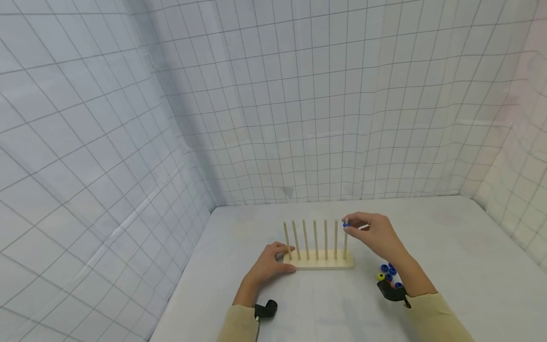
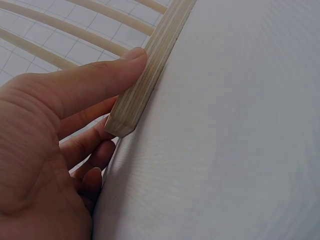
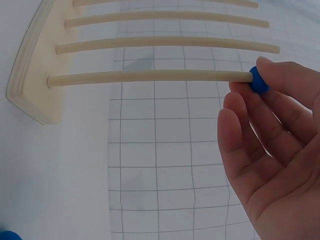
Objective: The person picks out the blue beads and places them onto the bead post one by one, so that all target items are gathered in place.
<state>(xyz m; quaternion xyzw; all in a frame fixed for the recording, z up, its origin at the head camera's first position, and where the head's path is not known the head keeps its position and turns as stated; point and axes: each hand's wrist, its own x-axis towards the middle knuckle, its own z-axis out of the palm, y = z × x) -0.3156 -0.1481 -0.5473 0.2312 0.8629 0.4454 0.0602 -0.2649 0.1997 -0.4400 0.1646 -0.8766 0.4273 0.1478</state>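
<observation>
A pale wooden peg rack (image 1: 318, 265) stands on the white table, with several upright dowels in a row. My left hand (image 1: 269, 262) grips the left end of its base; in the left wrist view the thumb (image 2: 134, 55) lies on the plywood edge, the other fingers behind it. At the rightmost dowel (image 3: 150, 76), my right hand (image 1: 372, 232) pinches a blue bead (image 3: 259, 80) between thumb and fingertips. The bead sits at the dowel's top end, and in the head view the tip shows just above it. The other dowels carry no beads.
Right of the rack, near my right wrist, lies a loose group of several blue beads (image 1: 392, 270) with one yellow bead (image 1: 381, 276). The right wrist camera (image 1: 391, 290) partly covers them. White grid-patterned curtains (image 1: 299, 118) hang behind the table and at both sides.
</observation>
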